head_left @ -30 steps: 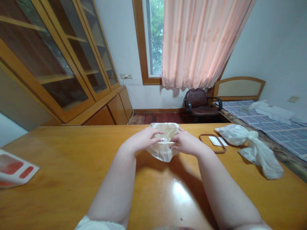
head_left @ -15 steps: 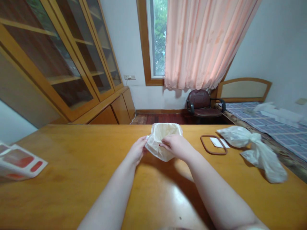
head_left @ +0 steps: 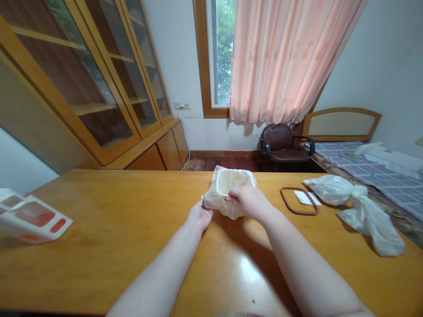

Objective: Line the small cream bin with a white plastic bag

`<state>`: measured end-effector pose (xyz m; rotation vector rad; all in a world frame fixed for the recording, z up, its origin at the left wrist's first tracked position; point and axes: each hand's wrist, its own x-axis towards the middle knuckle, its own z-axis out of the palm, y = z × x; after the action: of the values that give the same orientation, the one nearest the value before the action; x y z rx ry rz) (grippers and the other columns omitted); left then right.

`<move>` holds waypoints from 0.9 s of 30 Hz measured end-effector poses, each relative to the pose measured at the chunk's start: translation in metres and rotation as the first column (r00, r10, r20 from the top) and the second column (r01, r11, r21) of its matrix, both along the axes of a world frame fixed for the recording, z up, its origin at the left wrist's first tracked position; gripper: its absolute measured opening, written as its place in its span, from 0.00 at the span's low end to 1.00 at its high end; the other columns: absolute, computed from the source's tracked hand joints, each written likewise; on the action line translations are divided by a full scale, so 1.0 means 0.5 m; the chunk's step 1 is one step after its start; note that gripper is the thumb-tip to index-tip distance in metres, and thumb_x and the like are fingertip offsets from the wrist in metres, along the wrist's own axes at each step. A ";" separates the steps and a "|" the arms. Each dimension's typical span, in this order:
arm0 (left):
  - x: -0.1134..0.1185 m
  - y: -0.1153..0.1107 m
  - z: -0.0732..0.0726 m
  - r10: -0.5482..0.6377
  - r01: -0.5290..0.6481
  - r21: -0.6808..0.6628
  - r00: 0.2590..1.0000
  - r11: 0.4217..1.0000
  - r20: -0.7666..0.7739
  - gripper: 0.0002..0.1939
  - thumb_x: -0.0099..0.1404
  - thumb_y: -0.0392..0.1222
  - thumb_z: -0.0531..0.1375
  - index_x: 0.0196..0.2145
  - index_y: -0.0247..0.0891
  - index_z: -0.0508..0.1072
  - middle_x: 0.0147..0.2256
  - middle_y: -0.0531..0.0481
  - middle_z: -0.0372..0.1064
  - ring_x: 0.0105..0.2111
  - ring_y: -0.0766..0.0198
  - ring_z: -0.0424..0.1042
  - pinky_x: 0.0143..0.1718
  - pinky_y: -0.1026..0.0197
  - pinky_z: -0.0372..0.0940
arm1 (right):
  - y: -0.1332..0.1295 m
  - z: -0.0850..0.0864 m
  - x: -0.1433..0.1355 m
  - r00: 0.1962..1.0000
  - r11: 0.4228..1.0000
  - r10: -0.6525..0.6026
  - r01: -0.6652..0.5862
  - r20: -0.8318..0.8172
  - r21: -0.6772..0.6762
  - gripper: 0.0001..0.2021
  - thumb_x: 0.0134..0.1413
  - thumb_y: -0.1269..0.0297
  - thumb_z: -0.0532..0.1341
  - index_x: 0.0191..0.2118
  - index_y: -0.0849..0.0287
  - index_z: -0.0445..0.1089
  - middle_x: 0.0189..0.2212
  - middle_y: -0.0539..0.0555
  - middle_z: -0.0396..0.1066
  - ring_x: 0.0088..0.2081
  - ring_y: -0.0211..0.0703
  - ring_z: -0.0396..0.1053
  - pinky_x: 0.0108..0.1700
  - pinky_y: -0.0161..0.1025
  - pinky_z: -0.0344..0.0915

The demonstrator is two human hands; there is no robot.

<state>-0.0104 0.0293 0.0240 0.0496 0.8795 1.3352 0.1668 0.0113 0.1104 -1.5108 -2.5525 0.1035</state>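
Note:
A small bin (head_left: pixel 235 180) stands near the far edge of the wooden table, lined with a thin whitish plastic bag (head_left: pixel 220 200) that is folded over its rim and hangs around the outside. At the left side, my left hand (head_left: pixel 200 214) is closed on the hanging edge of the bag. My right hand (head_left: pixel 246 200) pinches the bag at the near right part of the rim. Right of the bin lies a brown rounded frame (head_left: pixel 299 212), partly over a white card (head_left: pixel 307 197).
A knotted whitish plastic bag (head_left: pixel 358 198) lies at the table's right. On the left is a white and red container (head_left: pixel 38 218). Beyond the table (head_left: pixel 115 264) are a cabinet (head_left: pixel 132 141), a chair (head_left: pixel 284 143) and a bed (head_left: pixel 373 163).
My left hand has turned and moved slightly lower along the bag's left side. The bag's back left corner now sticks up higher. The whole view has shifted a little.

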 end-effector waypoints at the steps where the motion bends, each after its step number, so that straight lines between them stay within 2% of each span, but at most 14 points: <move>1: 0.003 0.000 -0.004 0.007 -0.007 -0.014 1.000 1.000 0.004 0.15 0.69 0.27 0.47 0.40 0.37 0.71 0.26 0.53 0.74 0.23 0.71 0.74 0.28 0.72 0.71 | 0.000 0.000 0.000 1.000 1.000 0.005 -0.005 -0.003 0.004 0.19 0.64 0.52 0.51 0.36 0.55 0.76 0.32 0.57 0.76 0.34 0.45 0.72 0.32 0.37 0.54; 4: 0.012 -0.005 -0.005 -0.002 0.003 -0.055 1.000 0.998 0.020 0.15 0.67 0.25 0.46 0.39 0.33 0.71 0.26 0.50 0.74 0.24 0.67 0.75 0.29 0.68 0.72 | 0.000 0.000 -0.001 1.000 1.000 0.012 -0.011 -0.018 0.012 0.18 0.64 0.53 0.52 0.36 0.56 0.76 0.31 0.56 0.76 0.34 0.44 0.71 0.31 0.37 0.53; 7: 0.013 -0.012 0.004 -0.077 0.080 -0.036 0.995 0.996 0.064 0.12 0.70 0.33 0.48 0.41 0.31 0.71 0.28 0.47 0.75 0.26 0.63 0.77 0.31 0.63 0.73 | 0.004 0.002 0.005 0.999 1.000 0.031 -0.031 -0.044 0.003 0.16 0.63 0.54 0.54 0.35 0.56 0.76 0.31 0.56 0.76 0.33 0.43 0.70 0.31 0.36 0.53; 9: 0.005 -0.013 0.004 -0.149 0.149 0.013 0.985 0.989 0.089 0.14 0.71 0.40 0.48 0.43 0.30 0.71 0.30 0.45 0.76 0.28 0.61 0.77 0.32 0.61 0.73 | 0.009 0.008 0.019 0.995 0.997 0.073 -0.075 -0.069 -0.024 0.15 0.62 0.56 0.56 0.34 0.57 0.77 0.30 0.55 0.76 0.32 0.41 0.70 0.32 0.36 0.53; 11: -0.009 -0.007 -0.004 -0.225 0.221 0.047 0.970 0.974 0.096 0.18 0.71 0.45 0.48 0.45 0.28 0.70 0.31 0.43 0.76 0.28 0.59 0.77 0.32 0.60 0.73 | 0.011 0.018 0.041 0.985 0.987 0.134 -0.143 -0.110 -0.079 0.15 0.62 0.57 0.56 0.33 0.58 0.77 0.30 0.55 0.76 0.31 0.40 0.69 0.33 0.35 0.55; 13: -0.025 0.004 -0.020 -0.238 0.234 0.050 0.967 0.971 0.094 0.20 0.71 0.47 0.46 0.47 0.28 0.68 0.30 0.42 0.76 0.28 0.58 0.77 0.32 0.58 0.72 | 0.009 0.028 0.061 0.969 0.971 0.174 -0.198 -0.177 -0.130 0.14 0.61 0.56 0.57 0.35 0.58 0.77 0.31 0.54 0.77 0.33 0.40 0.70 0.34 0.35 0.57; 15: -0.039 0.014 -0.034 -0.199 0.194 0.062 0.976 0.979 0.090 0.22 0.72 0.49 0.45 0.48 0.29 0.66 0.31 0.42 0.75 0.29 0.57 0.77 0.34 0.56 0.72 | 0.001 0.033 0.067 0.959 0.977 0.145 -0.178 -0.241 -0.118 0.15 0.59 0.53 0.58 0.39 0.57 0.76 0.35 0.54 0.77 0.37 0.42 0.71 0.38 0.35 0.59; 18: -0.048 0.020 -0.038 -0.219 0.206 0.158 0.973 0.966 0.073 0.24 0.71 0.52 0.45 0.50 0.29 0.65 0.36 0.39 0.75 0.35 0.55 0.77 0.41 0.52 0.71 | -0.018 0.025 0.038 0.956 0.999 0.037 -0.035 -0.289 0.010 0.21 0.57 0.47 0.59 0.46 0.59 0.73 0.43 0.57 0.76 0.43 0.47 0.71 0.43 0.38 0.61; 20: -0.047 0.018 -0.030 -0.282 0.261 0.238 0.958 0.935 0.057 0.25 0.71 0.53 0.45 0.51 0.28 0.66 0.38 0.37 0.75 0.39 0.53 0.77 0.46 0.51 0.69 | -0.028 0.013 0.002 0.967 0.998 -0.002 0.019 -0.254 0.062 0.23 0.58 0.46 0.57 0.47 0.60 0.72 0.42 0.59 0.76 0.43 0.48 0.72 0.42 0.39 0.61; 23: -0.043 0.013 -0.014 -0.315 0.285 0.301 0.947 0.910 0.055 0.25 0.72 0.51 0.44 0.53 0.28 0.66 0.41 0.37 0.76 0.43 0.53 0.76 0.50 0.49 0.67 | -0.031 -0.001 -0.036 0.997 0.999 -0.016 0.020 -0.081 0.051 0.18 0.61 0.51 0.56 0.40 0.60 0.74 0.35 0.59 0.77 0.38 0.48 0.73 0.38 0.38 0.60; 25: -0.045 0.013 -0.009 -0.293 0.259 0.303 0.954 0.917 0.069 0.25 0.72 0.51 0.45 0.54 0.31 0.66 0.42 0.39 0.76 0.43 0.54 0.76 0.51 0.50 0.66 | -0.024 -0.001 -0.037 1.000 1.000 0.000 0.000 -0.006 0.021 0.15 0.61 0.55 0.56 0.35 0.60 0.74 0.32 0.59 0.76 0.35 0.47 0.72 0.36 0.38 0.59; 27: -0.051 0.015 -0.008 -0.269 0.236 0.300 0.960 0.924 0.076 0.24 0.71 0.52 0.46 0.53 0.33 0.67 0.41 0.42 0.77 0.42 0.55 0.76 0.50 0.51 0.67 | -0.014 0.006 -0.018 0.999 0.999 0.035 -0.035 -0.015 -0.018 0.13 0.60 0.58 0.57 0.33 0.59 0.74 0.31 0.57 0.76 0.34 0.45 0.72 0.36 0.37 0.59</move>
<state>-0.0356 0.0368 0.0201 0.3010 0.5530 1.1996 0.1579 0.0045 0.1132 -1.4659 -2.5739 0.1425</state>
